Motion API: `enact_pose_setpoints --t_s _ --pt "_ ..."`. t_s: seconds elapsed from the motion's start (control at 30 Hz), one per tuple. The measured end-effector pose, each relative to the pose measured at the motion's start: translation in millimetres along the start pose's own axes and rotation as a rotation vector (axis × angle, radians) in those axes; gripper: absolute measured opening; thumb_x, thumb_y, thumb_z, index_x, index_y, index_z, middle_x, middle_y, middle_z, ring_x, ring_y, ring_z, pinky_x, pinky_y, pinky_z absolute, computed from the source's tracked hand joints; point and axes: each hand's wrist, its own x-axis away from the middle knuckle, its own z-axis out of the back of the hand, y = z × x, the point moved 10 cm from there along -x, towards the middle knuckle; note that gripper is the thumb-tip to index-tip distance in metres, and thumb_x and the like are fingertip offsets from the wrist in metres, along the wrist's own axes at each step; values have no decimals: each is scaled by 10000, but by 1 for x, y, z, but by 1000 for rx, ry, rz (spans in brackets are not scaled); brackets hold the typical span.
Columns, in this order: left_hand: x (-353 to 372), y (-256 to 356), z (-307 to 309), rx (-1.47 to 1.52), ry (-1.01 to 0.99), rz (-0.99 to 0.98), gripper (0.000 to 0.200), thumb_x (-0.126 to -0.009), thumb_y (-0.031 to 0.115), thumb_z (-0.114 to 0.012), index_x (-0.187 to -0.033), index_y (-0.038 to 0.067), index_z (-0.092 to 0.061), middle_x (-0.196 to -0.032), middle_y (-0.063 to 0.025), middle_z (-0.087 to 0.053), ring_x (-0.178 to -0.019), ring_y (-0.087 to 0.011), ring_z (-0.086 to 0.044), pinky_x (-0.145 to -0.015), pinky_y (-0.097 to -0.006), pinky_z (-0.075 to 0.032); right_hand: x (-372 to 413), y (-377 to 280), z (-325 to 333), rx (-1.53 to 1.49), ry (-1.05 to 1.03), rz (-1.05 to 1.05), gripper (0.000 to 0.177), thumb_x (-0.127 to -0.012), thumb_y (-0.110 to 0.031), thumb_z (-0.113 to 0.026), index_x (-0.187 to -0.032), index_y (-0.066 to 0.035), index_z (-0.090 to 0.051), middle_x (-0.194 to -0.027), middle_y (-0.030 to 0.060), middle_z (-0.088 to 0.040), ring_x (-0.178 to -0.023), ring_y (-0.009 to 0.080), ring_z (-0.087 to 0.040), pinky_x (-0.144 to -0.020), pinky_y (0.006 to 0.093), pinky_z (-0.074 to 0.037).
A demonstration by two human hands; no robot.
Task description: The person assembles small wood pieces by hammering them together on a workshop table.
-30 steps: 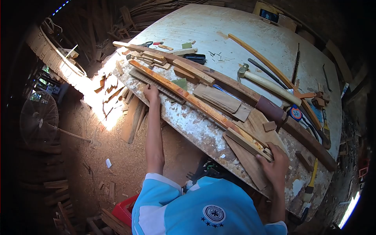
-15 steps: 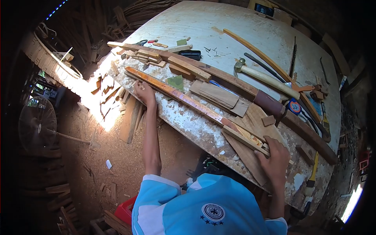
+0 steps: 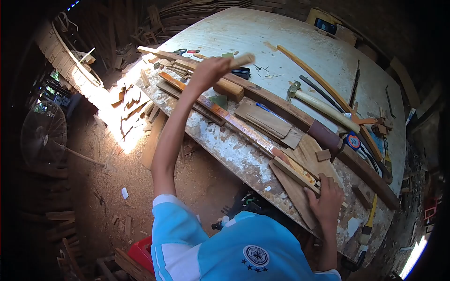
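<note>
My left hand point(image 3: 206, 71) is raised over the far part of the workbench and is closed on a short pale wooden stick point(image 3: 242, 59), which looks blurred. My right hand point(image 3: 325, 198) rests at the near edge of the bench and presses on the near end of a long reddish wooden strip point(image 3: 234, 122). That strip runs diagonally across the worn white tabletop point(image 3: 243, 33). A thin flat board point(image 3: 294, 191) lies under the strip's near end.
A hammer point(image 3: 318, 102), a curved wooden bow point(image 3: 323, 80), wood blocks, a green pad point(image 3: 218, 100), a black box point(image 3: 241, 72) and a long dark beam point(image 3: 281, 104) crowd the bench. Offcuts litter the dirt floor on the left, beside a fan point(image 3: 43, 136). A red crate point(image 3: 142, 253) stands below.
My left hand has left the far end of the strip, risen and swung right, now holding a short stick. My right hand has stayed on the strip's near end.
</note>
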Motion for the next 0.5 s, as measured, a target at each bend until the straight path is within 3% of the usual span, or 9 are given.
enact_pose_setpoints --t_s 0.1,0.17,0.27,0.37,0.43,0.5 --pt "28 -44 99 164 489 320 280 -832 177 -641 -1060 20 -601 -894 -135 -663 -763 -214 -654 -668 -324 -550 1 0 -1 -46 -25 -48 527 -741 -354 -694 -1142 -43 -553 -936 117 -571 -867 280 -568 -743 404 -406" --pt "72 -92 121 351 589 688 307 -873 209 -621 -1062 -31 -594 -906 -130 -655 -758 -184 -651 -659 -294 -557 1 2 -2 -79 -39 -91 518 -751 -345 -688 -1141 -32 -554 -946 129 -577 -885 293 -572 -752 417 -412" --pt "155 -168 69 954 770 1005 313 -894 217 -610 -970 -86 -593 -906 -125 -626 -772 -197 -644 -661 -302 -570 0 9 -3 -166 -51 -164 500 -762 -330 -680 -1138 -23 -559 -954 145 -585 -900 313 -577 -766 437 -421" --pt "211 -196 1 1064 751 1328 251 -857 162 -656 -907 -73 -584 -864 -133 -615 -700 -222 -640 -550 -278 -608 0 16 -4 -240 -31 -187 498 -757 -326 -687 -1133 -21 -566 -941 145 -590 -889 319 -581 -773 441 -427" --pt "215 -192 -24 1111 756 1391 272 -793 140 -727 -855 -88 -593 -839 -126 -625 -664 -204 -630 -554 -279 -608 0 16 -4 -269 -46 -191 502 -747 -331 -695 -1124 -22 -573 -935 138 -593 -886 313 -583 -767 431 -427" --pt "214 -215 -45 967 659 1386 271 -762 126 -753 -820 -91 -602 -815 -132 -632 -665 -194 -629 -535 -258 -598 0 14 0 -258 -32 -169 506 -738 -335 -703 -1117 -23 -578 -933 130 -596 -883 305 -585 -760 421 -427"
